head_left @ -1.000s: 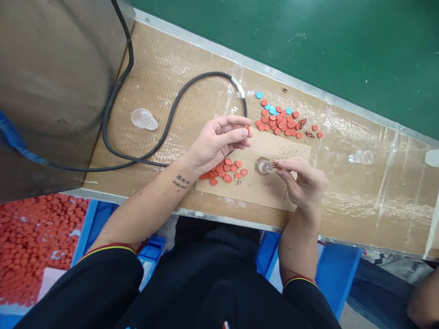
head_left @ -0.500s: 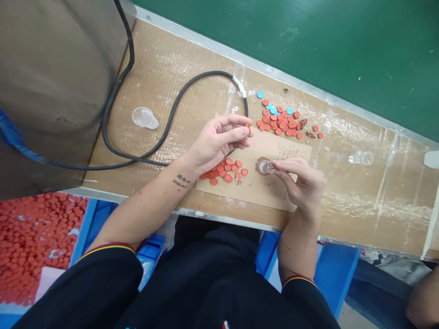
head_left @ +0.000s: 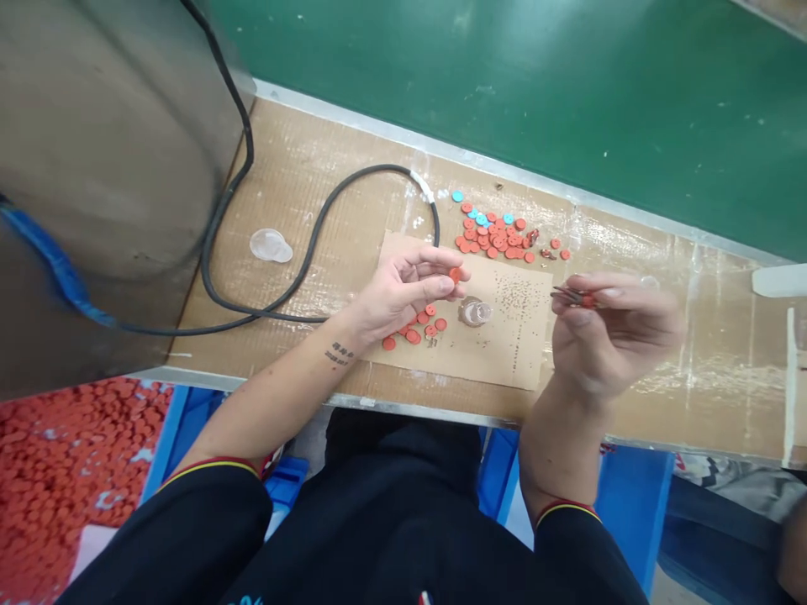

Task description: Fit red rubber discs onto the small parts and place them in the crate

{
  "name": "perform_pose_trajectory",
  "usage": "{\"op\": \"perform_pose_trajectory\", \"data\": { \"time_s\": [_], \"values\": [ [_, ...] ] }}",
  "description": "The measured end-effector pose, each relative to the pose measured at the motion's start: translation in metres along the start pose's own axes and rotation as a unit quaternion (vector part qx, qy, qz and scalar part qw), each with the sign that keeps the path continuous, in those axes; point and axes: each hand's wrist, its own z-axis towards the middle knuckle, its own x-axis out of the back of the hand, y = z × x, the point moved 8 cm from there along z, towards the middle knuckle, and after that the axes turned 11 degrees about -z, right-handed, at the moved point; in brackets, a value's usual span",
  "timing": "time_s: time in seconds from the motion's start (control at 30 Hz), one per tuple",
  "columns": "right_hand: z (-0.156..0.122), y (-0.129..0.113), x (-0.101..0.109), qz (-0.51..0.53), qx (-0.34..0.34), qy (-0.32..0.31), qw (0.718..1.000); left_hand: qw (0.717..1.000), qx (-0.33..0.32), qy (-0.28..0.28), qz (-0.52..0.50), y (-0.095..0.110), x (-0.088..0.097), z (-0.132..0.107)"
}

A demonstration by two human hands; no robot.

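My left hand [head_left: 409, 290] pinches one red button [head_left: 455, 275] between thumb and fingertips, above the brown cardboard sheet [head_left: 466, 365]. Below that hand lies a small pile of red buttons [head_left: 413, 336], partly hidden by it. Off to the right, my right hand [head_left: 609, 336] is raised and closed on tweezers [head_left: 571, 295], with dark thin tips pointing left and a red part at the fingers. A small clear cup [head_left: 481, 313] stands on the sheet between my hands. Tiny dark specks [head_left: 517, 294] are scattered over the sheet's right part.
Behind the sheet is a larger group of red buttons [head_left: 501, 241] with several blue ones [head_left: 508, 218]. A black cable [head_left: 315, 210] loops across the table near a clear plastic piece [head_left: 270, 245]. A bin of red pieces [head_left: 76, 454] sits lower left. Another person's leg [head_left: 719, 521] shows lower right.
My right hand has moved right and up, away from the clear cup, with the tweezers in it. My left hand still holds the red button. The view has shifted slightly.
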Motion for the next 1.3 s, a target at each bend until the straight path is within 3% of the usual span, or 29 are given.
{"op": "perform_pose_trajectory", "data": {
  "time_s": [0.3,0.57,0.97,1.3],
  "values": [
    [-0.025,0.007,-0.037,0.076,-0.052,-0.023,0.996,0.999,0.028,-0.028,-0.011,-0.013,-0.014,-0.006],
    [-0.026,0.001,-0.041,0.067,-0.027,-0.033,0.997,0.999,0.025,-0.037,0.001,-0.017,-0.019,-0.007],
    [-0.025,-0.017,-0.043,0.055,0.081,-0.038,0.995,0.998,-0.003,-0.056,0.032,-0.012,-0.022,-0.008],
    [-0.025,-0.017,-0.043,0.02,0.102,-0.041,0.994,0.998,-0.009,-0.044,0.035,-0.012,-0.02,-0.008]
  ]
}}
